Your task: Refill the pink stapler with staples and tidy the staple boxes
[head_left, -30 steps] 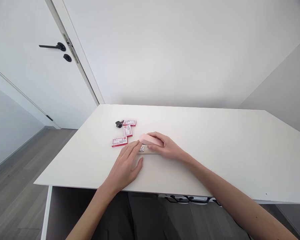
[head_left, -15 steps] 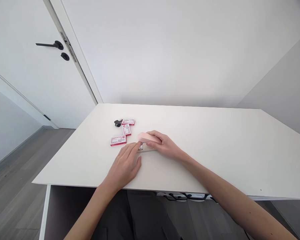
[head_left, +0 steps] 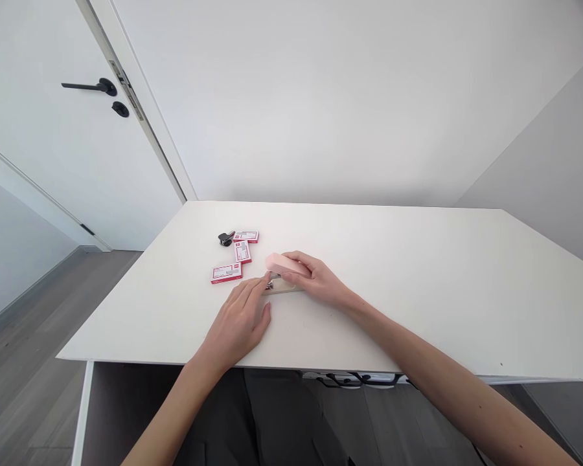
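A pink stapler point(head_left: 279, 264) lies on the white table point(head_left: 418, 285), its top arm lifted above its beige base point(head_left: 285, 288). My right hand point(head_left: 315, 281) is wrapped round the stapler's top from the right. My left hand point(head_left: 240, 320) lies on the table, its fingertips touching the front end of the stapler's base where metal shows. Three red and white staple boxes lie just left: one nearest point(head_left: 226, 274), one in the middle point(head_left: 242, 251), one farthest point(head_left: 245, 237).
A small black staple remover point(head_left: 226, 239) sits beside the farthest box. A white door with a black handle point(head_left: 90, 86) stands at the left. Grey wood floor lies left of the table. Black cables hang under the table's near edge point(head_left: 350, 378).
The stapler's base has drawn slightly back under my right hand, and my left fingertips have moved closer to its front end. The view has drifted a little to the right.
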A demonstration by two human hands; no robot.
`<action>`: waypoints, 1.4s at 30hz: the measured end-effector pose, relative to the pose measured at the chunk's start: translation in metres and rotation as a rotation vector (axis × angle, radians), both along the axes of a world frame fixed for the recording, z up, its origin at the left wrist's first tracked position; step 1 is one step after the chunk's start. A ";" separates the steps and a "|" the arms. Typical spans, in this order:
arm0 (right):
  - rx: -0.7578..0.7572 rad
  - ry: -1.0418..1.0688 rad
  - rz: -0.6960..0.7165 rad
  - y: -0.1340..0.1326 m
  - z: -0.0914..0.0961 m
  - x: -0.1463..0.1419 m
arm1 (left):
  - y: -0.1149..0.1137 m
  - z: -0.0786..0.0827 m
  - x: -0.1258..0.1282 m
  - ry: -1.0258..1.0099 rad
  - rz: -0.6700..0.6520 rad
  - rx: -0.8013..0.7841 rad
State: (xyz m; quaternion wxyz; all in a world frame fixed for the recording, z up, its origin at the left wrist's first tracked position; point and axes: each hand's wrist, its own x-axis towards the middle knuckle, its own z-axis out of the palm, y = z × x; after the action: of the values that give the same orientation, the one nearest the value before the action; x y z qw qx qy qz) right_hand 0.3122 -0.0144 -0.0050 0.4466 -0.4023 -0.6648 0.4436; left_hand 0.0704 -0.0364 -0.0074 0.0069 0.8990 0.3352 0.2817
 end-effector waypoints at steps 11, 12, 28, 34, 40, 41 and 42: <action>-0.062 0.103 0.008 0.000 0.004 0.001 | -0.001 0.002 0.000 0.063 0.007 -0.090; -0.075 0.132 0.016 0.001 0.005 0.001 | -0.002 0.002 0.001 0.072 0.006 -0.095; -0.088 0.294 -0.127 0.001 0.009 0.048 | 0.001 0.000 0.000 0.115 0.021 -0.152; -0.169 0.150 -0.221 -0.027 -0.001 0.094 | 0.000 0.002 0.000 0.100 -0.009 -0.135; -0.283 0.051 -0.332 -0.064 0.005 0.117 | 0.002 0.000 0.001 0.078 0.040 -0.103; -0.298 0.026 -0.349 -0.070 0.006 0.119 | 0.002 0.000 0.001 0.065 0.055 -0.085; -0.301 0.002 -0.363 -0.076 0.007 0.122 | 0.003 0.000 0.001 0.051 0.076 -0.066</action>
State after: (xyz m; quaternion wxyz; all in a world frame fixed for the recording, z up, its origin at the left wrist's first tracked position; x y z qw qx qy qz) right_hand 0.4344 -0.0905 0.0015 0.4547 -0.5770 -0.5072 0.4507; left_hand 0.0713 -0.0337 -0.0078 0.0171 0.8917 0.3783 0.2478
